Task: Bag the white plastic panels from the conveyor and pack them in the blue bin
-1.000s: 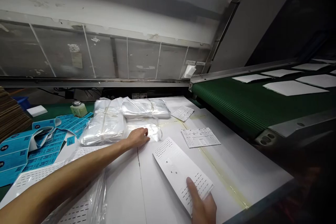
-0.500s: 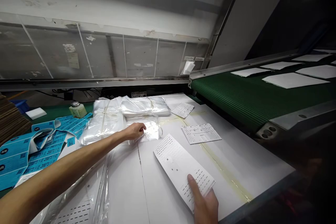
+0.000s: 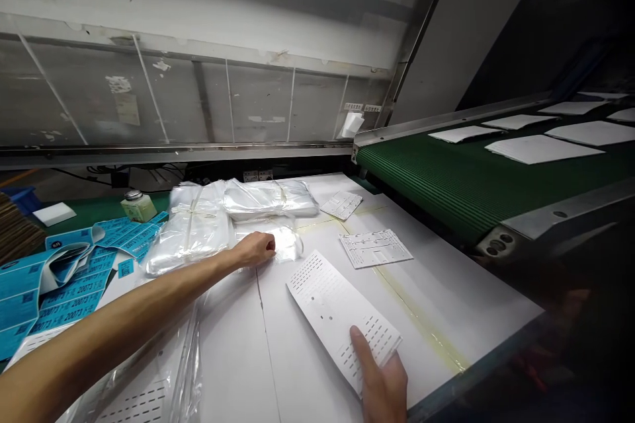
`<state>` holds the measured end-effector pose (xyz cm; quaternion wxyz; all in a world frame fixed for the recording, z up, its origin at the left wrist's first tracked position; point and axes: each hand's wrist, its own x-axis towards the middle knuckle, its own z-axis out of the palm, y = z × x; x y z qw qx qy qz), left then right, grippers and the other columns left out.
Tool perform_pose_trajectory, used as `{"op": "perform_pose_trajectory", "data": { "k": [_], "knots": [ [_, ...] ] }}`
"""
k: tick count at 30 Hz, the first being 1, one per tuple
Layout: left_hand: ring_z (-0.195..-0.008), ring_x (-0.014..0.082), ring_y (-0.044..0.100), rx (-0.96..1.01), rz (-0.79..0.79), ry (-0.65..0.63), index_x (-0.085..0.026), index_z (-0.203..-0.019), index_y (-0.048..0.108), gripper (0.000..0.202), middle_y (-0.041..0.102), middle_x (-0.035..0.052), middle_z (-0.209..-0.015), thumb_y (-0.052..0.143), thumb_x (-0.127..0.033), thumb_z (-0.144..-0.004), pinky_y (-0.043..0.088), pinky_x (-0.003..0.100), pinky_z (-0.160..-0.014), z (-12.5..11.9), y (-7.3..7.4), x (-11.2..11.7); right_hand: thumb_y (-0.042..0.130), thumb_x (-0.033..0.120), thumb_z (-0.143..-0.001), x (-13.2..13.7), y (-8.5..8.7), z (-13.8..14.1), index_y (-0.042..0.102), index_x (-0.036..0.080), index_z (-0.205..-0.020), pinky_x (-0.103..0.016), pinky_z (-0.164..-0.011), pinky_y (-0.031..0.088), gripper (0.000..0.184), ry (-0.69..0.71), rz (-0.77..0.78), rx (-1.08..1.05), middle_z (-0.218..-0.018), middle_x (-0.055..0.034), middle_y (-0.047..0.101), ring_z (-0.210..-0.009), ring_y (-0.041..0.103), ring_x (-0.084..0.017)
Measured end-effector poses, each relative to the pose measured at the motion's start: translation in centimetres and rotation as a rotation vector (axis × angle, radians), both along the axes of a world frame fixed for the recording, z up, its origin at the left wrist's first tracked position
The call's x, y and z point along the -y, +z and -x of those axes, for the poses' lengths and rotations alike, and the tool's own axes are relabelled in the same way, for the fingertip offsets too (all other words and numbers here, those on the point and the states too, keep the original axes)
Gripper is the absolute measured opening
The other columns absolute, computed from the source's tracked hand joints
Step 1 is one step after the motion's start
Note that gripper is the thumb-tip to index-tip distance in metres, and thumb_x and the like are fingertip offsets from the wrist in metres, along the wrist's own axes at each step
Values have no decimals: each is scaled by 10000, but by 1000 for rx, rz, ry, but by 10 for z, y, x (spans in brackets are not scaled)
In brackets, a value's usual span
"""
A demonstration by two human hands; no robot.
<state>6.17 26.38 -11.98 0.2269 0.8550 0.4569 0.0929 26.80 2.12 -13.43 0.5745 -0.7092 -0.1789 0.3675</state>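
Blue printed labels [image 3: 74,291] lie at left as a worker's left hand [image 3: 254,250], fingers curled, presses a clear plastic bag [image 3: 284,242], grip unclear; the right hand [image 3: 383,386] pinches a perforated white panel [image 3: 330,314] on the white table [image 3: 471,317].

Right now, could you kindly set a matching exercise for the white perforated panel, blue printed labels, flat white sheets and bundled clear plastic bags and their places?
1. White perforated panel
2. Blue printed labels
3. Flat white sheets
4. Bundled clear plastic bags

A. Far left of view
B. On the green ribbed conveyor belt
C. Under the right hand
D. Beyond the left hand, on the white table

Pairs: 1-C, 2-A, 3-B, 4-D
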Motion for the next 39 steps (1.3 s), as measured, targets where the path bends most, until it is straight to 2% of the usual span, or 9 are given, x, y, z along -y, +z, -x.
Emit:
{"op": "perform_pose_trajectory", "data": {
  "k": [5,9,11,14,19,21,26,31,39],
  "knots": [
    [-691,168,602,0,142,-29,-183,-711,664,131,683,27,-759,560,-260,-689,409,225,-564,-5,1,-9,759,419,-603,0,-2,-6,572,143,-1110,-464,-840,511,606,-23,-2,-119,-1084,-110,673,-1005,611,-338],
    [-558,142,585,-5,325,-67,-171,-703,685,151,642,-5,-591,546,-179,-646,418,211,-504,-2,11,-17,740,409,-635,-4,10,-2,521,153,-1231,-444,-834,531,685,-128,-51,-294,-1127,-106,664,-993,629,-327],
    [-514,131,566,-2,386,-71,-163,-677,679,151,612,-19,-533,548,-135,-608,421,208,-491,-1,15,-21,722,398,-662,-11,18,8,483,149,-1290,-421,-839,538,717,-159,-86,-311,-1125,-104,668,-996,633,-313],
    [-523,131,580,12,447,-64,-161,-679,670,149,629,-20,-557,575,-111,-576,447,211,-504,-2,16,-27,715,370,-689,-25,27,29,459,147,-1324,-388,-868,532,720,-152,-189,-312,-1162,-102,652,-1046,615,-294],
    [-588,163,648,51,520,-11,-164,-709,659,143,685,3,-645,644,-125,-572,510,242,-555,0,13,-34,679,377,-732,-44,26,64,417,184,-1363,-398,-889,516,711,-121,-310,-271,-1254,-96,594,-1111,575,-291],
    [-605,171,664,81,543,21,-162,-716,651,126,693,10,-642,649,-132,-594,526,250,-574,2,12,-36,654,405,-754,-47,24,72,403,187,-1372,-399,-889,512,701,-121,-295,-254,-1269,-98,582,-1109,577,-285],
    [-626,177,678,167,549,90,-155,-713,643,99,711,23,-683,631,-112,-624,542,253,-587,6,14,-37,660,460,-743,-52,14,81,410,177,-1362,-391,-870,509,725,11,-171,-211,-1231,-101,610,-1074,599,-271],
    [-666,187,682,268,517,120,-137,-723,627,112,689,28,-633,659,-115,-618,550,253,-622,12,18,-36,661,503,-717,-55,6,78,469,152,-1315,-382,-889,478,720,7,-40,-68,-1169,-93,648,-1066,595,-278],
    [-717,158,655,406,485,118,-107,-1002,593,269,645,61,-800,518,-186,-756,564,275,-669,25,51,-37,639,515,-728,-56,7,79,450,165,-1326,-383,-891,466,718,-20,-33,-39,-1182,-89,636,-1078,582,-274]
  ]
}}
